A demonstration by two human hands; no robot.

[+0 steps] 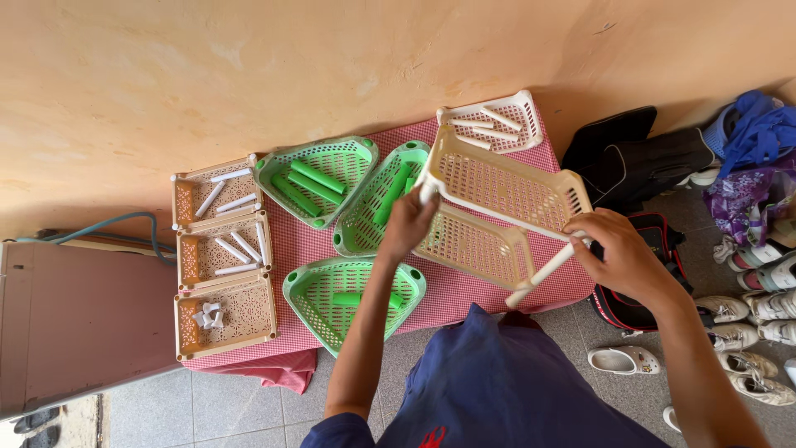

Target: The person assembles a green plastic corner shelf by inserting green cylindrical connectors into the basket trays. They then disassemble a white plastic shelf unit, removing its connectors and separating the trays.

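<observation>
Peach wall behind, and a low table under a red checked cloth (464,290) carries everything. You're mid-assembly, it seems: two cream basket trays (502,207) tilt above the cloth, joined into a rack. Your left hand (408,224) is curled around the rack's far corner post; your right hand (618,253) pinches a white tube leg (543,274) at its near corner. Left of the rack lie green corner baskets (352,294) with green tubes. Next, I'd judge, that leg needs seating squarely in its socket.
</observation>
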